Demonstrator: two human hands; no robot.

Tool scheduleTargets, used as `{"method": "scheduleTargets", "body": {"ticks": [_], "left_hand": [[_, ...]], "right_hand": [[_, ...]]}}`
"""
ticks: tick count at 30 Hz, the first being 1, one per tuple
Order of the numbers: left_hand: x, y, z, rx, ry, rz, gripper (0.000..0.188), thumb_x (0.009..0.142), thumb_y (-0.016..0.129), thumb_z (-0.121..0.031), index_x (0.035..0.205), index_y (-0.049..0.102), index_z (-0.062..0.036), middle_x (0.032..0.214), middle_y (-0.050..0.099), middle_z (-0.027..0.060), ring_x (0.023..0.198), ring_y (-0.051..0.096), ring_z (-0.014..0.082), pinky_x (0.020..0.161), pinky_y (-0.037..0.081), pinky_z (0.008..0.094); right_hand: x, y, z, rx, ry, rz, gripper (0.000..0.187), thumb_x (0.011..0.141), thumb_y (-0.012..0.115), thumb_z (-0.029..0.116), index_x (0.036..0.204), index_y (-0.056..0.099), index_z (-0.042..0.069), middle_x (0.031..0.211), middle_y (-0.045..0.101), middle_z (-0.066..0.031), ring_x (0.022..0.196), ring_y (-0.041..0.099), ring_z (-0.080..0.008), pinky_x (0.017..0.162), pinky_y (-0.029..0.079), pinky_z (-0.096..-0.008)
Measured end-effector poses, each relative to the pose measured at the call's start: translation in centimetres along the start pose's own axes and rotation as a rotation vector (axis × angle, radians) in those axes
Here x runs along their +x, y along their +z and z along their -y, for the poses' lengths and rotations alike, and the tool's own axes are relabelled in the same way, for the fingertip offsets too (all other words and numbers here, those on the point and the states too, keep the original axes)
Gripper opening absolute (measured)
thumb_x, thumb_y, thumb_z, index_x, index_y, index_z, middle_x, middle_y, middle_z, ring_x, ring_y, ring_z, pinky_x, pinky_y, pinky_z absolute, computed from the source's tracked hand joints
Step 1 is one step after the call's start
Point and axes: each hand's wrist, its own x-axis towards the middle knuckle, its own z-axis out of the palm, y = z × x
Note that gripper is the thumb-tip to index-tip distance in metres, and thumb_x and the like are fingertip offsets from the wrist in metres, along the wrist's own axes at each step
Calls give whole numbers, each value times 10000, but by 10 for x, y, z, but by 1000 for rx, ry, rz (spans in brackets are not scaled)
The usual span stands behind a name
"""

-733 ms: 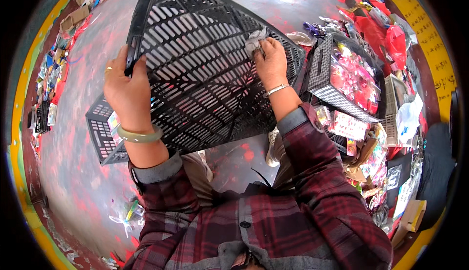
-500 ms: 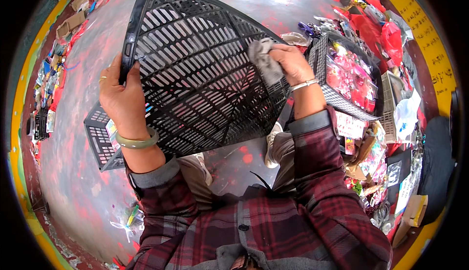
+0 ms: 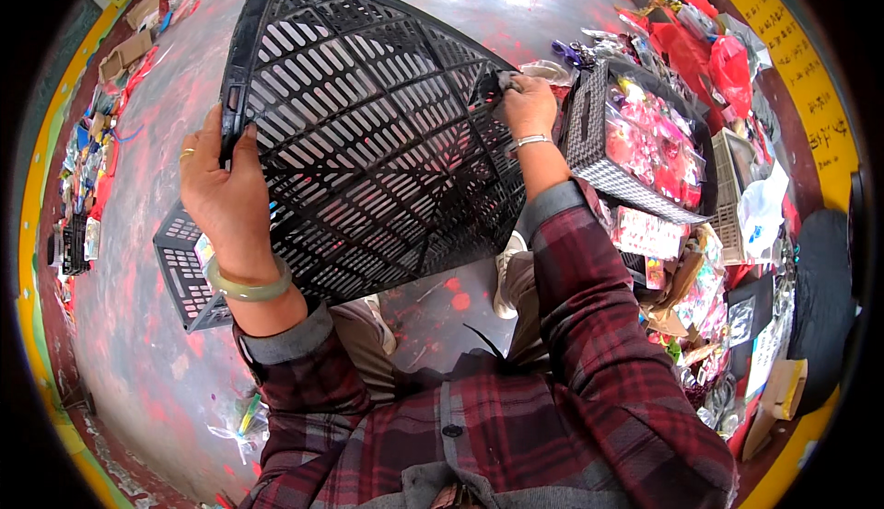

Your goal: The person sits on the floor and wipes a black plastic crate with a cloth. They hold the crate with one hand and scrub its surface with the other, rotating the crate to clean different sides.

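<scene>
A large black slotted plastic basket (image 3: 368, 141) is held up tilted in front of me, above the floor. My left hand (image 3: 224, 164) grips its rim on the left side, the thumb over the edge and a bangle on the wrist. At the basket's right side, my right hand (image 3: 531, 107) is closed round a grey cloth (image 3: 505, 81). Most of the cloth is hidden by the fingers, and it lies against the slotted wall. Below my left hand stands a smaller dark grey plastic basket (image 3: 189, 274), with something colourful inside.
To the right stands a woven basket (image 3: 589, 132) filled with pink and red packets (image 3: 649, 145). Beside it are a beige crate (image 3: 727, 196), red plastic bags (image 3: 729, 72) and cardboard (image 3: 775, 403). More goods line the left wall. A clear plastic bag (image 3: 244, 426) lies on the floor.
My right hand has moved left and slightly up along the basket with the cloth, which is now more bunched in the fingers. The left hand keeps its hold on the rim, shifted slightly.
</scene>
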Motion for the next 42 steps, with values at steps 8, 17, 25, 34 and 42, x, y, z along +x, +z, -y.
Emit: {"method": "scheduleTargets", "body": {"ticks": [8, 17, 25, 34, 42], "left_hand": [[-1, 1, 4, -12, -8, -9, 329, 735, 682, -19, 1059, 639, 6, 768, 554, 97, 711, 552, 219, 672, 439, 293], [-2, -2, -11, -33, -37, 19, 307, 742, 661, 3, 1048, 641, 4, 769, 553, 96, 706, 550, 220, 663, 440, 298], [-3, -1, 1, -33, -1, -25, 315, 743, 654, 2, 1058, 637, -5, 781, 560, 98, 715, 555, 228, 674, 444, 298], [-5, -4, 4, 31, -18, -7, 316, 751, 656, -22, 1066, 634, -4, 815, 573, 108, 755, 569, 253, 703, 454, 317], [-3, 0, -23, -50, 16, 33, 335, 742, 660, 1, 1074, 622, 22, 836, 573, 131, 772, 558, 267, 717, 454, 319]], "right_hand": [[4, -5, 5, 417, 71, 6, 217, 692, 628, 111, 888, 714, 78, 862, 651, -143, 812, 632, -269, 760, 484, -314], [9, 0, -18, -14, 13, 35, 223, 696, 576, 146, 856, 718, 81, 888, 654, -181, 813, 623, -335, 777, 483, -404], [6, 7, -16, 535, 254, 121, 281, 705, 599, 100, 964, 710, 92, 890, 676, -174, 775, 647, -303, 741, 493, -361], [6, -19, 36, 785, 266, 256, 228, 734, 620, 54, 948, 699, 44, 878, 668, -64, 724, 607, -165, 688, 479, -261], [4, -39, 77, 21, -150, -167, 177, 703, 624, 140, 849, 690, 66, 864, 604, -151, 801, 591, -330, 760, 476, -413]]}}
